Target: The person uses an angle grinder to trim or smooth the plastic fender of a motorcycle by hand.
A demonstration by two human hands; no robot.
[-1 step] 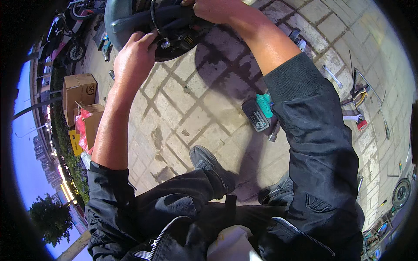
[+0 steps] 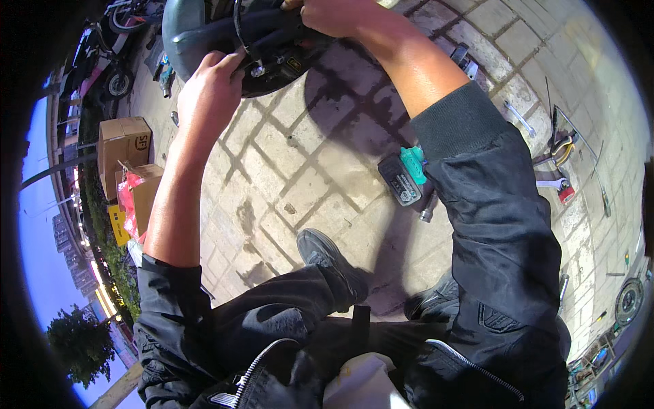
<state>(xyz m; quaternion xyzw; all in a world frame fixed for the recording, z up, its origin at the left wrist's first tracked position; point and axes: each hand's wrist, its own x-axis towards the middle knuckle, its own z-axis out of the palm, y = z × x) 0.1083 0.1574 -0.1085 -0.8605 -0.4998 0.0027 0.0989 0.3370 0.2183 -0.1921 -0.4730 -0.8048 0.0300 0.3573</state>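
Note:
A dark grey vehicle part with smooth bodywork (image 2: pixel 194 44), perhaps of a scooter, fills the top of the view. My left hand (image 2: pixel 210 92) is against its near side with fingers curled in; their tips are hidden. Close to that thumb hangs a black cable (image 2: pixel 240 27), and a small shiny metal fitting (image 2: pixel 257 71) sits just below it. At the upper edge of the picture, my right hand (image 2: pixel 335 15) is closed at the top of the bodywork. Its fingertips are partly cut off, so what it grips cannot be made out.
On the paving lies a green and black cordless power tool (image 2: pixel 402 180) beside my right sleeve. Further right are a spanner (image 2: pixel 520 119), pliers (image 2: pixel 563 151) and a small wheel (image 2: pixel 627 303). Cardboard boxes (image 2: pixel 124 146) stand at left, below a parked two-wheeler (image 2: pixel 117 82).

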